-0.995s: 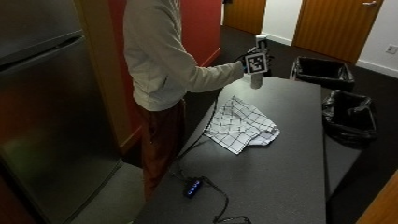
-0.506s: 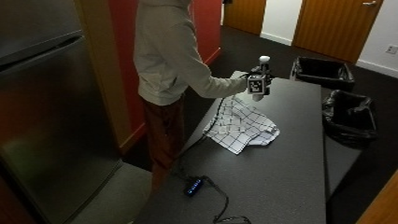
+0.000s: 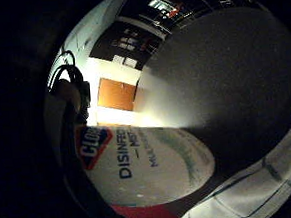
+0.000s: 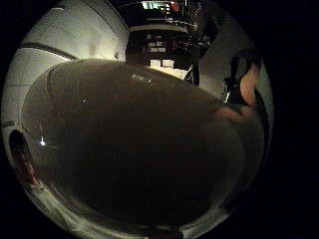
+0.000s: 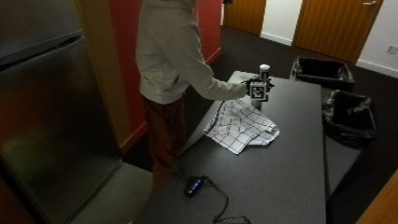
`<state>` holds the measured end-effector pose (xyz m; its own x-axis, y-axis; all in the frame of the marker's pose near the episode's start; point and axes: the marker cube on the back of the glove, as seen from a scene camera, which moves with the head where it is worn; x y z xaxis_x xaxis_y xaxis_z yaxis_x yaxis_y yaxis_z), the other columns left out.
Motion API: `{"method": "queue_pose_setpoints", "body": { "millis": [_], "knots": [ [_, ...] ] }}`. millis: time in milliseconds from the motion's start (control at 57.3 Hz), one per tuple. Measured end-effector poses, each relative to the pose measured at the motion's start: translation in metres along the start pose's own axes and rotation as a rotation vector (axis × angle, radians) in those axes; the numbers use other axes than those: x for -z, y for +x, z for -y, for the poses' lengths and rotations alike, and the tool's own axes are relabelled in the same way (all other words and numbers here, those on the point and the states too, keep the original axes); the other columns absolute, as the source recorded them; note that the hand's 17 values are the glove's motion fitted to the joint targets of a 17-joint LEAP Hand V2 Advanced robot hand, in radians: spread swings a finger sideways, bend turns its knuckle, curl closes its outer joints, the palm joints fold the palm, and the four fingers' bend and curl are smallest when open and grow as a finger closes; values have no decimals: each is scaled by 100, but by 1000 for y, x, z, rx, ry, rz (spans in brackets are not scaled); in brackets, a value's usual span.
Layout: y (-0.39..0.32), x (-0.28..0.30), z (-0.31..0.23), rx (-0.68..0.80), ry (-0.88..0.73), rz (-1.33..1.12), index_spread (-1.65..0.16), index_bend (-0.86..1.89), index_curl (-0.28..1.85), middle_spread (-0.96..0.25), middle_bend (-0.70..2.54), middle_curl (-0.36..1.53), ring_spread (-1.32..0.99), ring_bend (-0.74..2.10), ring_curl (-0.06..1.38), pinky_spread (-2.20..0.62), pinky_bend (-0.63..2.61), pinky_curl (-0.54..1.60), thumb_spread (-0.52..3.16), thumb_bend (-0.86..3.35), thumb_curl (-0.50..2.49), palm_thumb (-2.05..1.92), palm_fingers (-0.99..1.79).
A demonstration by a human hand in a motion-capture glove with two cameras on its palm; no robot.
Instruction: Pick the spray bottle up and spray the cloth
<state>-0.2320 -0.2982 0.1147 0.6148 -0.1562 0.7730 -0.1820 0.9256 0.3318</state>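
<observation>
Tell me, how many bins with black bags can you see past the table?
2. One bin stands on the floor beyond the table's far end; the other bin sits beside the table's far side. More could be out of view.

Text you can read | spray bottle label (image 3: 139, 162), close against your right palm: "CLO…" logo, "DISINFE…", smaller lines unreadable
</observation>
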Motion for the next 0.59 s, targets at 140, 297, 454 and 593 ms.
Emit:
{"method": "queue_pose_setpoints", "body": {
  "millis": [140,297,454,593],
  "knots": [
    [1,22,14,43,35,-42,-23,12,45,-14,41,46,-17,51,42,-20,38,38,68,-5,61,83,109],
    [-25,64,-27,93,-152,93,-30,3,34,-14,29,44,-18,45,41,-9,43,40,77,-8,49,61,58],
    [-47,118,-36,115,-80,126,-33,7,25,-11,22,40,-17,45,38,-1,48,39,80,-5,43,52,42],
    [-64,157,-43,137,-36,157,-34,9,22,-9,20,39,-16,46,37,2,49,38,81,-4,40,50,38]
  ]
}}
